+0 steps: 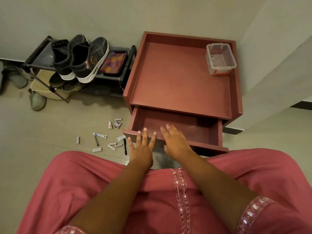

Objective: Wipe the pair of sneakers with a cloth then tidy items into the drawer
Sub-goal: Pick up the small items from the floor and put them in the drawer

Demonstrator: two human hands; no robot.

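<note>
A pair of dark sneakers with white soles stands on a black shoe rack at the left, beside a colourful checked cloth. The maroon cabinet's drawer is pulled out and looks bare inside. My left hand hovers at the drawer's front left corner, fingers spread, holding nothing. My right hand reaches over the drawer's front edge, fingers apart and holding nothing. Several small items, tubes, a bottle, a box, blister strips and a black pen, lie scattered on the floor left of the drawer.
A clear plastic tub sits at the back right of the cabinet's top tray. Pale shoes lie on the floor at far left. A wall corner juts in at the right. My pink garment fills the foreground.
</note>
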